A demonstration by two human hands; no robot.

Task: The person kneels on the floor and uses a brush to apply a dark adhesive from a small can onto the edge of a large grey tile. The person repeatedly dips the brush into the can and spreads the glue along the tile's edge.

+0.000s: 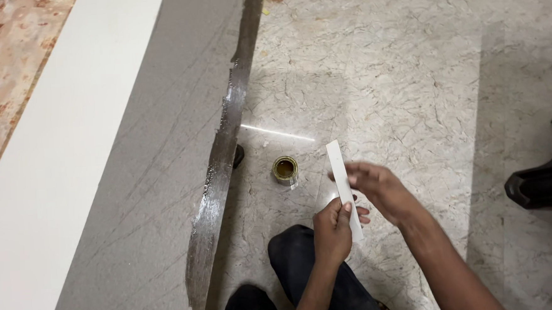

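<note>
Left hand (331, 229) pinches near end of white strip (344, 186); right hand (378, 187), blurred, fingers loosely curled, touches middle. Strip probably light, thin, stiff; hold edges.

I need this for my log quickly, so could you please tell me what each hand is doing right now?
Left hand: closed on the lower part of the white strip.
Right hand: fingers loosely curled beside the strip; contact cannot be told, blurred.

Indoor floor used as a laminate or carpentry work spot

A polished marble floor (410, 72) serves as the bench: at nine o'clock lies a large grey sheet (145, 181) with a wet, glossy smear along its edge, a white board (67, 134) beside it, and near centre an open small tin (285, 170) of yellowish adhesive
</note>
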